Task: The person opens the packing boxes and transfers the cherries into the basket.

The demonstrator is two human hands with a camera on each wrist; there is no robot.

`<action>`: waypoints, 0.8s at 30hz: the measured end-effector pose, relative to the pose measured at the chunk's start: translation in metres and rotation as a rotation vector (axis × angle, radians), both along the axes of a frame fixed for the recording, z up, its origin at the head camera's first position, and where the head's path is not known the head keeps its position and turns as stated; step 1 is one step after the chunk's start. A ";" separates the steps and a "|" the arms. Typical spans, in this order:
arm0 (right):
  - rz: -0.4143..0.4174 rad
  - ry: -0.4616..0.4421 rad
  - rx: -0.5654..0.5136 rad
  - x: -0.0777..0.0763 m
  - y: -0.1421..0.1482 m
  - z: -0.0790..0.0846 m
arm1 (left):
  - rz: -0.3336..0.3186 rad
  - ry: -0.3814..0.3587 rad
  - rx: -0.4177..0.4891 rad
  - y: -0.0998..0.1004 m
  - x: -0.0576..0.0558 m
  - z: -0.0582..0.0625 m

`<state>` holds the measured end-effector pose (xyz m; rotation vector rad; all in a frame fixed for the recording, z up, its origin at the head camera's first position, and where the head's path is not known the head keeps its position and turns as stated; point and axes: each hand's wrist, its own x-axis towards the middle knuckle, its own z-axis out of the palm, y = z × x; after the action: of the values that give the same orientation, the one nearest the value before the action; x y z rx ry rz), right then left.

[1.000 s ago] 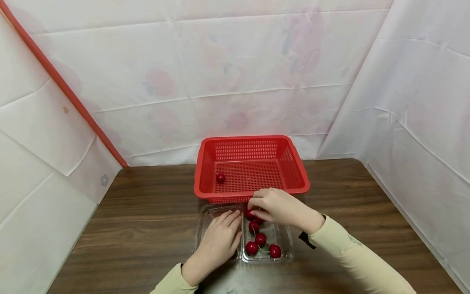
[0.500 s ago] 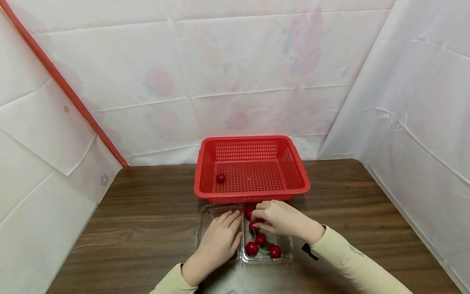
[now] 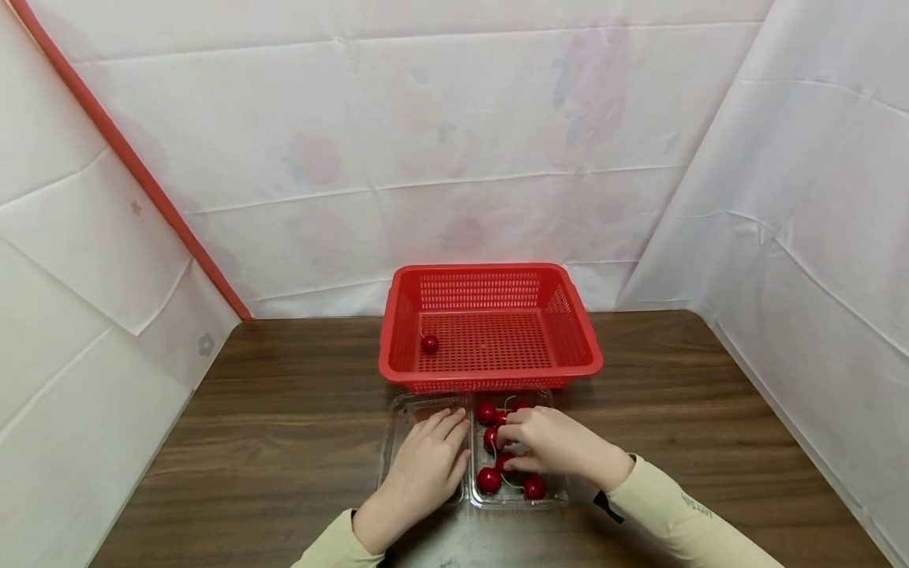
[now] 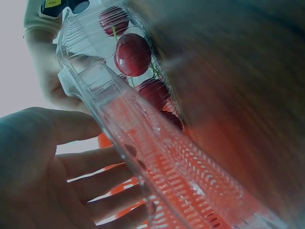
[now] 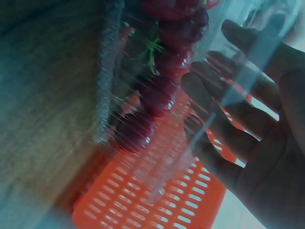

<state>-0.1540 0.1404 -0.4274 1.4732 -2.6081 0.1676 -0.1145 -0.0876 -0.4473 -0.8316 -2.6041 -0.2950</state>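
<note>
A hinged clear plastic box (image 3: 554, 498) lies unfolded in front of the red basket. Several red cherries (image 3: 489, 480), some with green stems, are in its right half. My left hand (image 3: 424, 465) rests over the left half, fingers outstretched along the plastic. Over the right half is my right hand (image 3: 550, 443), its fingers bent down among the cherries near the middle. In the right wrist view its thumb and fingers stand apart beyond the clear wall, and I see no cherry (image 5: 159, 95) pinched between them. Some cherries are partly hidden under this hand.
A red perforated basket (image 3: 598, 364) stands just behind the box, with a single cherry (image 3: 429, 344) at its left. The brown wooden table (image 3: 298, 410) is bordered by a pale curtain (image 3: 341, 150) at the back and sides.
My right hand has moved back toward me, from the box's far end to its middle, uncovering cherries and a stem there. The left hand has stayed put.
</note>
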 end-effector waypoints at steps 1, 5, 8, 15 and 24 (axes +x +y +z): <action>-0.003 -0.004 0.002 0.001 0.000 -0.001 | 0.000 -0.001 0.000 0.000 0.000 0.000; -0.019 -0.013 0.018 0.005 0.001 -0.005 | 0.001 -0.012 -0.002 0.001 0.000 0.000; -0.028 -0.020 0.022 0.006 0.001 -0.009 | 0.003 -0.016 -0.004 0.001 0.000 0.000; -0.031 -0.035 0.024 0.004 -0.003 -0.012 | 0.006 -0.008 -0.007 0.000 0.000 0.000; -0.049 -0.089 0.066 0.002 -0.005 -0.013 | 0.009 -0.006 0.002 0.001 -0.001 0.000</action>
<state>-0.1518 0.1354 -0.4407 1.4536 -2.7425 0.1460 -0.1154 -0.0867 -0.4473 -0.8197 -2.6118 -0.2974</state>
